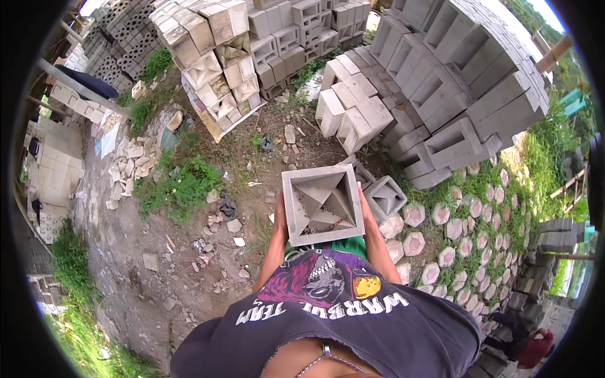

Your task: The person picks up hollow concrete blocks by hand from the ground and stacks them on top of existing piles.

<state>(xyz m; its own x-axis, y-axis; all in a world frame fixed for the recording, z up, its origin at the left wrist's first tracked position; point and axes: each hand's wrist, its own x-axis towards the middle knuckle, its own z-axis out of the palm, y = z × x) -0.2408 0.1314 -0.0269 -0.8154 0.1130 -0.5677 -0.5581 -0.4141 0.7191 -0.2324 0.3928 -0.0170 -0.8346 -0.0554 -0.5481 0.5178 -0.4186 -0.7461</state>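
Note:
A square grey concrete vent block (pixel 325 234) with slanted, pyramid-like inner faces is held in front of my body at waist height. My left hand (pixel 280 206) is closed against its left side, and my right hand (pixel 363 200) presses on the right side. Most of the fingers are hidden by the block's walls. Just beyond my right hand, a similar grey vent block (pixel 386 198) rests on the ground, beside another one partly covered by the block I hold.
Pale vent blocks (pixel 222 75) are stacked ahead to the left, with smaller pale blocks (pixel 353 104) ahead. A tall hollow-block stack (pixel 454 94) rises at right. Hexagonal pavers (pixel 447 256) lie in grass; rubble (pixel 130 165) lies left. A person (pixel 535 348) is at lower right.

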